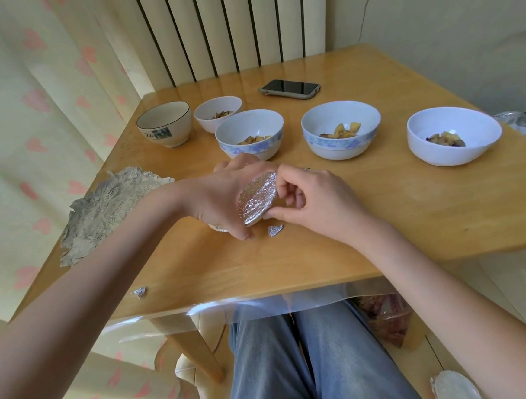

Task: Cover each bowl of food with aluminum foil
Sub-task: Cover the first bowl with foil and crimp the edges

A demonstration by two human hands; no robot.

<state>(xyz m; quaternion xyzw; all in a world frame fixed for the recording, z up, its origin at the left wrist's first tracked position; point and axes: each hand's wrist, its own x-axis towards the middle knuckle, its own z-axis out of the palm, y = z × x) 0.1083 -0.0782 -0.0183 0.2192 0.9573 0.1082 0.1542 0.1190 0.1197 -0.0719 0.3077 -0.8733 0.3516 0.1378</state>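
Note:
My left hand [224, 199] holds a foil-covered bowl [257, 199] tilted on its side over the table, fingers curled round it. My right hand [311, 195] pinches the foil at the bowl's rim. Behind stand open bowls of chopped food: a small white one [217, 113], two blue-patterned ones [250, 134] [341, 128] and a plain white one [453, 134]. A cream bowl [164, 123] stands at the far left; its inside is hidden. A crumpled foil sheet [111, 208] lies at the table's left edge.
Small foil scraps [275, 230] [140, 292] lie on the wooden table [413, 212]. A phone [289, 88] lies at the back. A plastic bag [523, 123] sits at the right edge. A foil-covered dish [456, 387] lies on the floor. My knees are under the table.

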